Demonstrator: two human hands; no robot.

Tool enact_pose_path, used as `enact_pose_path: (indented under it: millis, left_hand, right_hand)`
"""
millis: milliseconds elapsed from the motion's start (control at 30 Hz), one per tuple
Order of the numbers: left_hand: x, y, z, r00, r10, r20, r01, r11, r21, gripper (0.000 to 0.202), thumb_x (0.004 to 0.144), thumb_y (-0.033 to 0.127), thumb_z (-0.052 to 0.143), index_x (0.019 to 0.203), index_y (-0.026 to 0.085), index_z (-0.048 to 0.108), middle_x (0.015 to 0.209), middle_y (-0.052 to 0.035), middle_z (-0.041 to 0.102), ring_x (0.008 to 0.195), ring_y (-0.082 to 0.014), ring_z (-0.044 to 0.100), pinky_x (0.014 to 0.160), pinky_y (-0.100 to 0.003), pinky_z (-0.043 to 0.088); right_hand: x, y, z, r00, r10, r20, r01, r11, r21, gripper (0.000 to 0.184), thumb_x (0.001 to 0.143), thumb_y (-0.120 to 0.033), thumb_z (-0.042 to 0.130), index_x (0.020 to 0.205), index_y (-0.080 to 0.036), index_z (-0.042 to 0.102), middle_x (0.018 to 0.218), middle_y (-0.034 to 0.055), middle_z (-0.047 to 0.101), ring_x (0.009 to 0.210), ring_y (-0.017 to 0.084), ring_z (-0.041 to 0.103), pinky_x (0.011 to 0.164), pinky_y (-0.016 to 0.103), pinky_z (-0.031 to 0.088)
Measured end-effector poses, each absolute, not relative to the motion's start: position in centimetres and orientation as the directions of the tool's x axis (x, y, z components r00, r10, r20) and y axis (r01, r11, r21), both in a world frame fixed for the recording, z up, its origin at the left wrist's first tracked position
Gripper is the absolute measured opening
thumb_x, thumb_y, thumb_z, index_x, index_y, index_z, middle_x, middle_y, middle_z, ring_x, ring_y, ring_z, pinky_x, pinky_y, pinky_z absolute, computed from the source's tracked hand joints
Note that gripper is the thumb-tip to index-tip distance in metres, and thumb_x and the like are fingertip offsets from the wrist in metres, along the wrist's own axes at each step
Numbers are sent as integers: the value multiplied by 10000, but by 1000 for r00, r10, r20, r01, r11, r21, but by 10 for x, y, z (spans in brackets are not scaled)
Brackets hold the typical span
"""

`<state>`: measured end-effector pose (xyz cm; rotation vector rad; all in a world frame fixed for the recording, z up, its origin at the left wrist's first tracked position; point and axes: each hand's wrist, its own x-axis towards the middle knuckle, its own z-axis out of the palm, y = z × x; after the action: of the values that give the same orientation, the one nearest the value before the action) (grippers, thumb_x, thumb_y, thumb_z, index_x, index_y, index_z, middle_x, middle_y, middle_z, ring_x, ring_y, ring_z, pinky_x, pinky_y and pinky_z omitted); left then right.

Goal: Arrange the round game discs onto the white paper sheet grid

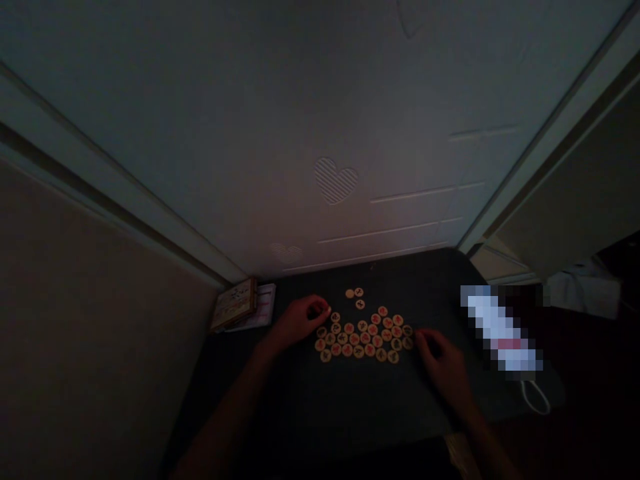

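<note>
Tabletop (345, 397): marked wooden discs (365, 339) lie flat in one close patch about mid-table, presumably so that the red and dark marks can be read. Three lie apart, toward the far edge: two dark-marked discs (360, 305) and one plain-faced disc (349, 293) (probably face down).

Left hand (301, 319): at the patch's left end, fingers curled narrow. Right hand (447, 363): at its right end, likewise curled, fingertips just beside the outermost discs. Whether either grips a disc cannot be told. Their placing seems suited to keeping the patch together.

Containers: a wooden box (235, 305) sits at the far-left corner, overlapping a pale pink-and-white item (267, 303), apparently stowed aside. Contents not visible.
</note>
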<state>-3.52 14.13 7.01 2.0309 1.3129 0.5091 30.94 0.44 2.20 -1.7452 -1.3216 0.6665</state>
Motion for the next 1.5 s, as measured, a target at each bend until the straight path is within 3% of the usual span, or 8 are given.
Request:
enact_pose_path:
  millis: [467, 567, 633, 767, 867, 967, 1200, 1500]
  left_hand:
    - [-42, 117, 59, 400, 916, -5, 667, -287, 688, 273, 955, 487, 593, 986, 254, 733, 1061, -48, 725, 937, -212, 680, 860, -347, 551]
    - [-41, 97, 53, 308, 947, 86, 649, -276, 709, 306, 967, 477, 589, 1169, 266, 680, 1254, -68, 673, 1180, -253, 625, 1055, -427, 490]
    - [-36, 77, 45, 182, 973, 141, 621, -225, 751, 451, 972, 482, 583, 1370, 273, 553, 1460, -93, 551, 1352, -281, 521, 1155, -488, 408]
    - [-21, 42, 26, -6, 999, 51, 459, -42, 887, 577, 1051, 529, 361, 1570, 287, 290, 1663, -94, 304, 1524, -273, 310, 1247, -512, 282]
    - [-9, 38, 17, -91, 996, 1, 353, 31, 935, 623, 1050, 605, 222, 1585, 287, 260, 1685, -83, 262, 1541, -257, 278, 1257, -477, 275]
    - [-1, 45, 12, -103, 995, 2, 289, 28, 957, 690, 1025, 670, 146, 1589, 286, 249, 1688, -82, 258, 1543, -237, 275, 1246, -429, 303]
    - [14, 48, 11, -152, 986, -66, -50, 59, 997, 752, 984, 748, 215, 1553, 274, 349, 1680, -106, 272, 1542, -286, 271, 1247, -495, 258]
    - [14, 45, 8, -142, 989, -29, -84, 17, 996, 781, 952, 789, 271, 1535, 282, 383, 1668, -105, 301, 1538, -299, 276, 1248, -506, 246]
  right_hand:
    - [311, 5, 15, 288, 955, 71, 516, -92, -852, 425, 938, -587, 548, 1020, -226, 755, 963, 88, 786, 859, 274, 733, 764, 370, 576]
    - [312, 4, 15, 310, 948, 77, 516, -99, -851, 416, 938, -578, 556, 1034, -219, 743, 982, 96, 778, 889, 282, 726, 801, 391, 572]
    - [312, 5, 16, 319, 941, 114, 526, -76, -847, 397, 948, -559, 551, 1034, -216, 731, 1002, 105, 766, 922, 285, 716, 850, 416, 564]
    - [306, 7, 22, 295, 934, 203, 518, 22, -855, 399, 982, -512, 516, 1194, -218, 683, 1228, 133, 702, 1146, 293, 651, 1018, 471, 508]
    - [293, 10, 24, 283, 937, 207, 486, 46, -873, 461, 1012, -500, 462, 1355, -226, 603, 1427, 135, 592, 1329, 291, 544, 1129, 503, 430]
    - [280, 13, 21, 267, 943, 200, 453, 60, -889, 499, 1029, -518, 414, 1401, -225, 573, 1503, 133, 528, 1400, 287, 482, 1179, 519, 374]
    - [268, 16, 12, 274, 949, 154, 335, 56, -940, 548, 1055, -549, 341, 1469, -232, 510, 1560, 113, 470, 1456, 278, 411, 1218, 548, 297]
    - [262, 21, 8, 235, 963, 131, 290, 59, -955, 574, 1051, -586, 295, 1473, -255, 497, 1585, 102, 432, 1467, 290, 389, 1226, 580, 273]
